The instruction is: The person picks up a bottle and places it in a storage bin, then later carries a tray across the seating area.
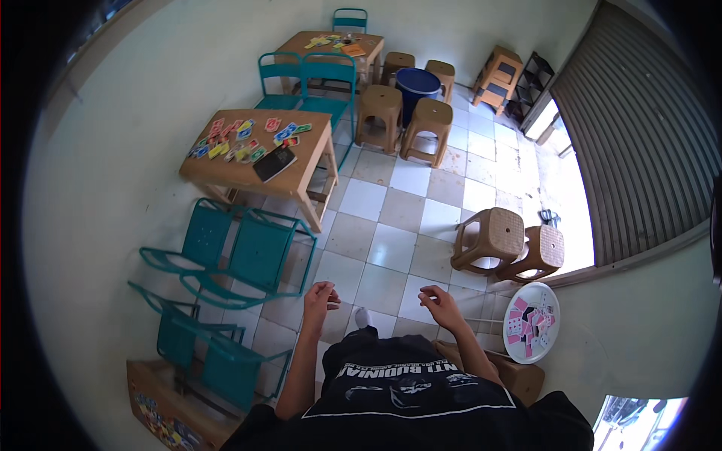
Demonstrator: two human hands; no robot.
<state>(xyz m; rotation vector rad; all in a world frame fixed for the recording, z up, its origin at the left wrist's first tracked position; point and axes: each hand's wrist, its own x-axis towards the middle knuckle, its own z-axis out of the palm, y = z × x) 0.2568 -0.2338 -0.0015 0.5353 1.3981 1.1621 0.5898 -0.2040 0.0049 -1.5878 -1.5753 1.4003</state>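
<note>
In front of my body, above the tiled floor [375, 284], both hands hang in the air with nothing in them. My left hand [322, 303] has loosely curled fingers and is nearest to a teal metal chair [262, 248]. My right hand [440, 307] is bent at the wrist, its fingers slightly apart. To its right stands a round white table [510, 315] with pink-backed playing cards [530, 327] scattered on top. Further ahead on the left, a wooden table [225, 166] bears colourful game cards [245, 129] and a black book or box [274, 163].
Several teal chairs line the left wall, beside a wooden piece [163, 400] at lower left. Brown plastic stools [491, 239] stand on the right, by a half-raised roller shutter [626, 124]. Ahead are a blue drum [417, 87], more stools [428, 121] and a second card-strewn table [293, 45].
</note>
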